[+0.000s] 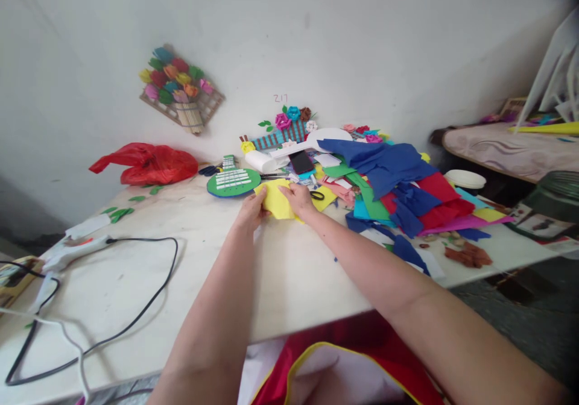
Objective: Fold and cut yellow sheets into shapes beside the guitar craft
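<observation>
Between my two hands is a sheet of yellow paper, held just above the white table. My left hand is closed on its left edge, the thumb on top. On the right side, my right hand pinches the same sheet with the thumb over it. Scissors with black handles lie beside my right hand, on more yellow paper. Just behind my left hand rests a green paper guitar shape with white strips. A dark phone lies beyond my hands.
Crumpled blue paper and red paper pile up on the right. A glue gun with a black cord occupies the left. A red plastic bag sits at the back left. A large jar stands at far right.
</observation>
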